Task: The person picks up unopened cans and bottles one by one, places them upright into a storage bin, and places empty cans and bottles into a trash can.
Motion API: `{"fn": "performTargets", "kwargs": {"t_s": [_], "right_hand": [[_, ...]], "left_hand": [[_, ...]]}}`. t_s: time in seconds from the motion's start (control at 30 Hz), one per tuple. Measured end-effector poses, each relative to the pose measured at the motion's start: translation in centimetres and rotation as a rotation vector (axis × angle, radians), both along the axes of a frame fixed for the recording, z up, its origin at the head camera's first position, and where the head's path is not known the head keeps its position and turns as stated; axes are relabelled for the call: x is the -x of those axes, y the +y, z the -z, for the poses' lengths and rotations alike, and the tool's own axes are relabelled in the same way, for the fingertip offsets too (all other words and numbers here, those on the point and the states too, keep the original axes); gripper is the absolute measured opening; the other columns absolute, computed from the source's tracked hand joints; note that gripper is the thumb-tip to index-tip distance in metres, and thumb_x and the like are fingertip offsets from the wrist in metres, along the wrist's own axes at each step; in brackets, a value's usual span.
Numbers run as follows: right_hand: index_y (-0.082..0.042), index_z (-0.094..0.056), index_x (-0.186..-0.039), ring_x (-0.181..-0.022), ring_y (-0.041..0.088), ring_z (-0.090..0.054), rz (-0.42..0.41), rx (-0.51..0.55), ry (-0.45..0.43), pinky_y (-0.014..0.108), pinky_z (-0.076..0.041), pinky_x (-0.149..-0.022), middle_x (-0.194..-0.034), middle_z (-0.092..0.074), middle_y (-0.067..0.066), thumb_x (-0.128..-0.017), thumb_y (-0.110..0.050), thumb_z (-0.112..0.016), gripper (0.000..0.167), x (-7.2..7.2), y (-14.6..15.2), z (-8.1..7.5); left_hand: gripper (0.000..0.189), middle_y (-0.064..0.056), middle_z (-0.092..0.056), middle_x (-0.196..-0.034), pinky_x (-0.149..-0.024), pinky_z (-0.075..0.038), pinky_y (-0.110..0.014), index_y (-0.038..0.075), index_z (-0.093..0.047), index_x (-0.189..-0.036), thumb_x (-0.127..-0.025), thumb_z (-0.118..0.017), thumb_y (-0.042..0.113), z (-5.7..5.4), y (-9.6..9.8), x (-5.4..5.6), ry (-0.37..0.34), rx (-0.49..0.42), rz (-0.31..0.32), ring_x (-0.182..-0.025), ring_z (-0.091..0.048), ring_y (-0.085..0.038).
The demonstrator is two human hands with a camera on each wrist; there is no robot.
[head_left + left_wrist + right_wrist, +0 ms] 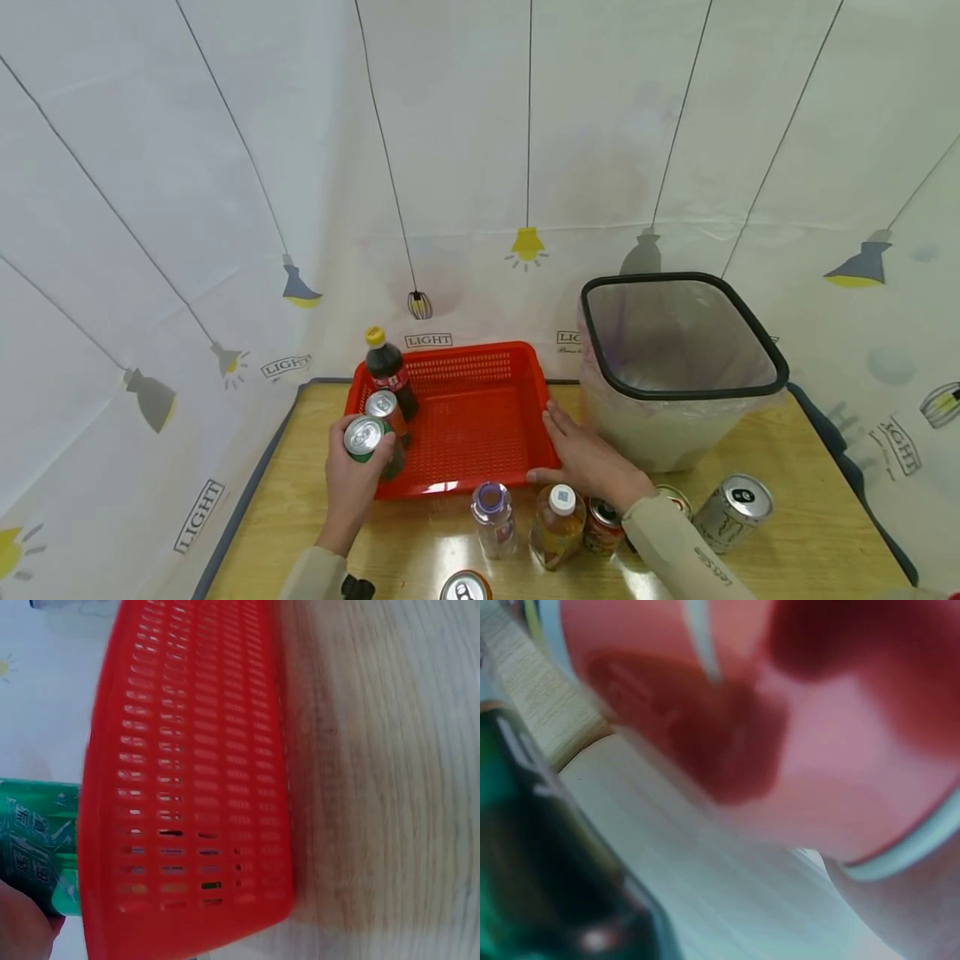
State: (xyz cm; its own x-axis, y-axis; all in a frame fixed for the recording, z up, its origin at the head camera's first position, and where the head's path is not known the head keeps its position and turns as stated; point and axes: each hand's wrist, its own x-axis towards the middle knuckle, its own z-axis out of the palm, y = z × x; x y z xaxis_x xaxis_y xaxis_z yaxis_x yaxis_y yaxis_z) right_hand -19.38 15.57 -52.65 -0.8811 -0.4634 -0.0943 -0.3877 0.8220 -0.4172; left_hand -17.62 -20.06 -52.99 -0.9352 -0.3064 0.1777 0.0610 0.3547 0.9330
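Note:
My left hand [352,487] grips a green can [365,437] at the front left corner of a red plastic basket [476,425]. In the left wrist view the green can [39,840] shows above the basket's perforated side wall [191,750]. Inside the basket, along its left side, stand a cola bottle [387,367] with a yellow cap and a can with a silver top [383,406]. My right hand [592,462] rests on the basket's right edge near the front corner, fingers extended. Close before the right wrist camera, a red can [727,727] appears blurred.
In front of the basket stand a clear bottle with a purple neck [493,521], a white-capped bottle of amber liquid [558,527] and several cans, including a silver one [733,512]. A lined bin [667,425] stands at right. Behind hangs a lamp-printed sheet [465,167].

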Motion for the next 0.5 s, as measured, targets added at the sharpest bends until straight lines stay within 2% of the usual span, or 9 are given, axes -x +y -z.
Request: {"fn": "performTargets", "kwargs": {"t_s": [0.27, 0.4, 0.5], "right_hand": [[0.007, -0.030, -0.159, -0.154, 0.039, -0.025, -0.012, -0.006, 0.020, 0.055, -0.031, -0.120, -0.167, -0.022, 0.025, -0.091, -0.064, -0.067, 0.105, -0.1, 0.0, 0.0], [0.008, -0.029, -0.158, -0.153, 0.040, -0.026, -0.017, -0.004, 0.024, 0.056, -0.030, -0.121, -0.167, -0.022, 0.026, -0.092, -0.064, -0.066, 0.105, -0.1, 0.0, -0.1], [0.008, -0.029, -0.159, -0.153, 0.040, -0.026, -0.018, -0.002, 0.024, 0.055, -0.030, -0.121, -0.167, -0.022, 0.026, -0.091, -0.065, -0.066, 0.106, -0.1, 0.0, -0.1]], "left_hand": [[0.070, -0.022, -0.067, -0.119, -0.093, -0.053, -0.050, -0.002, -0.049, -0.136, -0.087, -0.085, 0.034, 1.0, -0.6, 1.1, -0.066, 0.172, -0.005, -0.106, -0.065, -0.034], [0.078, -0.025, -0.065, -0.122, -0.094, -0.054, -0.054, -0.004, -0.046, -0.136, -0.083, -0.089, 0.035, 1.2, -0.8, 1.4, -0.124, 0.241, 0.018, -0.109, -0.065, -0.037], [0.081, -0.025, -0.065, -0.122, -0.092, -0.055, -0.055, -0.003, -0.047, -0.135, -0.082, -0.089, 0.040, 1.2, -0.9, 1.6, -0.155, 0.309, 0.011, -0.108, -0.066, -0.038]]}}
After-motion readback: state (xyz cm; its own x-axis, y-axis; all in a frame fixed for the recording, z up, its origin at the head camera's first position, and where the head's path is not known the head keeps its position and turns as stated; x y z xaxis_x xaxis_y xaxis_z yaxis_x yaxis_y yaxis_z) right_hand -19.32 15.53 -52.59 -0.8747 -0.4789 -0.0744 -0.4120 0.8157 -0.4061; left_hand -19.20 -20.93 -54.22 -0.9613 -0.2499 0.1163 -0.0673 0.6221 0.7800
